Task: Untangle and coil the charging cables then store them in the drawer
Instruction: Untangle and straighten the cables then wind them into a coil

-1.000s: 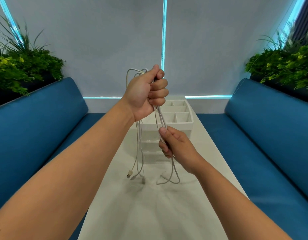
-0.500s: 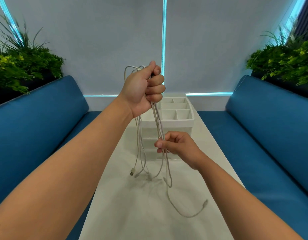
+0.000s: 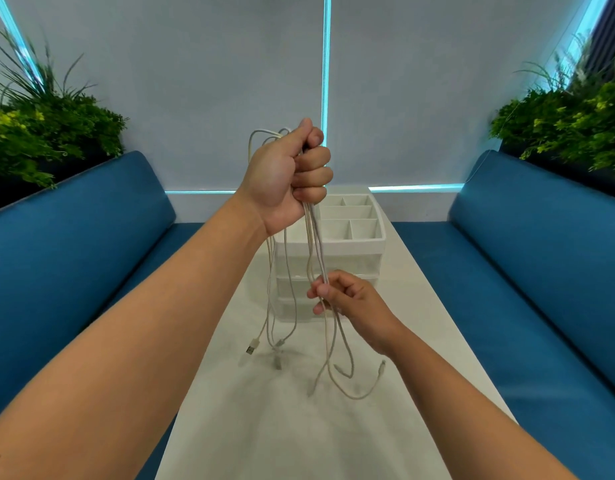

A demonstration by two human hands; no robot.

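**Cables hang straight down between the two hands**

The left hand (image 3: 288, 178) is raised and clenched round the gathered tops of the charging cables (image 3: 313, 251), with a few loops poking out above the fist. From under those fingers the strands drop near-vertically, so the bundle's long axis runs straight down from the upper hand to the lower one. Directly below, the right hand (image 3: 347, 299) pinches one or two strands between thumb and curled fingers; the others fall free just to the left of that pinch. Below the right fingers the loose ends trail onto the white table (image 3: 264, 427), their plugs splayed apart, one USB plug (image 3: 252, 348) off to the lower left.

The right hand is the nearer to the free ends, so drawing a strand out probably means sliding down and away along that vertical line while the left hand anchors the top. The drawer unit (image 3: 354, 258) stands just behind the hanging strands, its drawers apparently closed.
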